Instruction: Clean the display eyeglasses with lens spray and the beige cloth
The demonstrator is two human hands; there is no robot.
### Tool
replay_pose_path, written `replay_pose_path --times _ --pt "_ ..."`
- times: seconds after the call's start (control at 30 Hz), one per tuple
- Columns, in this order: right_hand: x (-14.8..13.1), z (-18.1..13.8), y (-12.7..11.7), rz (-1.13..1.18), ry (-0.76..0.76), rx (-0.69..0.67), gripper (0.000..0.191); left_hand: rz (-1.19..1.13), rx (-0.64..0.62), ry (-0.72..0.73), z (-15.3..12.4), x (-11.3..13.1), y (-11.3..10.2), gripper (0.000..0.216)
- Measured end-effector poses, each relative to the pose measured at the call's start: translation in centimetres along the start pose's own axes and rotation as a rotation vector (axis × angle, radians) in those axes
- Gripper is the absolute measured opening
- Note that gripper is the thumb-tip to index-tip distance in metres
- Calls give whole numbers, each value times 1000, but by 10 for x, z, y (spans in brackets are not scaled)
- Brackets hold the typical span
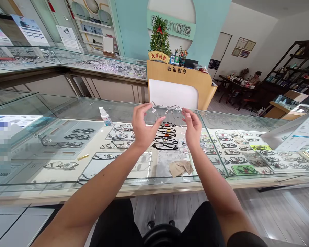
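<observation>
The left hand is curved partway open, fingertips at the left end of a pair of thin-framed glasses and thumb reaching in near the lower rim. The right hand pinches the other end between thumb and forefinger, its remaining fingers loosely curled. So the glasses are up in the air between both hands, above the far part of the glass surface.

Picking up looks done; the glasses are not set down, and what else is left cannot be told. A crumpled cloth lies toward the near edge, touched by neither hand. Farther in is a row of dark glasses; a spray bottle stands to the left, toward the far edge.

The forearms cross the near edge. Movement seems freest upward; lowering calls for care around the cloth.
</observation>
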State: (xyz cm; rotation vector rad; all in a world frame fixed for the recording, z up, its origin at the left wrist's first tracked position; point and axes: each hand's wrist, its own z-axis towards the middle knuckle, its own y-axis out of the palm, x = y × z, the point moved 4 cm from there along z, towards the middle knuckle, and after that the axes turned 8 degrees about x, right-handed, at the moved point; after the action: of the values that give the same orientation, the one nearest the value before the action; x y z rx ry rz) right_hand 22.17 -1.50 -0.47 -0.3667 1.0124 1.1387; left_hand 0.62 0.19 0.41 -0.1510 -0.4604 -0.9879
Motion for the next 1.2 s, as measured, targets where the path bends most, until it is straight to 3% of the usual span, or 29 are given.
replay_pose_path --times 0.27,0.63,0.97,1.2 --pt "-2 3 -4 -7 54 42 47 -24 -60 -71 4 -8 3 55" --pt "-1 5 -2 61 93 -25 41 -115 -116 -162 2 -21 9 56" --pt "5 5 3 172 136 -135 48 -144 -181 -257 -4 -29 15 57" --pt "-3 6 -2 135 182 -125 32 -168 -257 -269 -4 -25 15 57"
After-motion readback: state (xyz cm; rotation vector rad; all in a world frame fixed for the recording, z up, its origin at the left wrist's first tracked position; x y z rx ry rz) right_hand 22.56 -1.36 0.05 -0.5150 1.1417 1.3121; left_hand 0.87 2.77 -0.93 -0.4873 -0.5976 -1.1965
